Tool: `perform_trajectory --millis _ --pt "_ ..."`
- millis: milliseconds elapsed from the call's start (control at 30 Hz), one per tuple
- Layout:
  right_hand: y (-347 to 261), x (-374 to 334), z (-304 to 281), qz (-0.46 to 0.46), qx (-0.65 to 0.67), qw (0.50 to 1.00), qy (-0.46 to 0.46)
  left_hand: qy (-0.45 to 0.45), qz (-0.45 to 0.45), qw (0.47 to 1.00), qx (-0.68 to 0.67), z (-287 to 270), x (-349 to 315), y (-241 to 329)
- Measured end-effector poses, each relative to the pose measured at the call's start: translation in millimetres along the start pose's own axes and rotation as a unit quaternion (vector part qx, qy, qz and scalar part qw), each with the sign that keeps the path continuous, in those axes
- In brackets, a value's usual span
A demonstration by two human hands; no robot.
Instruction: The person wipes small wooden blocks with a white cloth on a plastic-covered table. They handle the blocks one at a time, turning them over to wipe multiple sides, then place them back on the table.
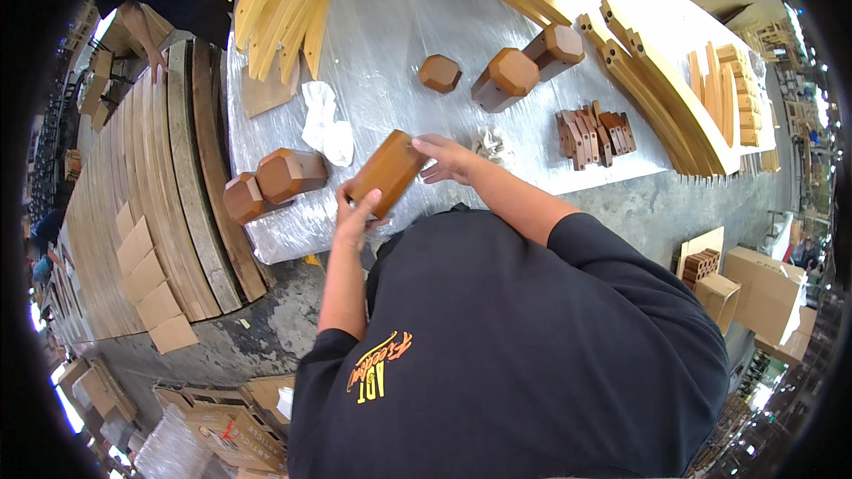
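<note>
A brown wooden block with an orange-brown sheen is held tilted over the plastic-covered table. My left hand grips its near lower end, thumb on top. At the block's upper right end is my right hand, fingers stretched and apart, the foremost ones at its edge. White crumpled cloth lies just beyond the block, and a smaller crumpled piece is past my right wrist. Two eight-sided wooden blocks, one long and one beside it, rest to the left.
Farther back stand more eight-sided blocks. Curved light wooden slats lie at the far side, with a curved stack to the right. Small dark wooden pieces sit near the right edge. Another person's hand rests by long planks.
</note>
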State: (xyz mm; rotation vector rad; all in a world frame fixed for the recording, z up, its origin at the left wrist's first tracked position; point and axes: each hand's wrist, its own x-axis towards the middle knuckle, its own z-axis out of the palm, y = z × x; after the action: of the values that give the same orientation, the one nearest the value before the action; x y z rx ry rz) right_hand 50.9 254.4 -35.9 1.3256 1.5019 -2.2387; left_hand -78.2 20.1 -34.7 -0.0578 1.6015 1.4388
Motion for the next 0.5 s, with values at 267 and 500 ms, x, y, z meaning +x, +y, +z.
perform_trajectory --millis 267,500 --pt "-46.4 -44.7 9.3 -0.458 -0.372 0.807 0.011 -0.048 0.223 0.951 0.207 10.8 22.4 2.9" --pt "-99.9 -27.2 -7.6 -0.306 -0.396 0.853 -0.147 -0.134 0.263 0.919 0.261 44.7 47.1 17.8"
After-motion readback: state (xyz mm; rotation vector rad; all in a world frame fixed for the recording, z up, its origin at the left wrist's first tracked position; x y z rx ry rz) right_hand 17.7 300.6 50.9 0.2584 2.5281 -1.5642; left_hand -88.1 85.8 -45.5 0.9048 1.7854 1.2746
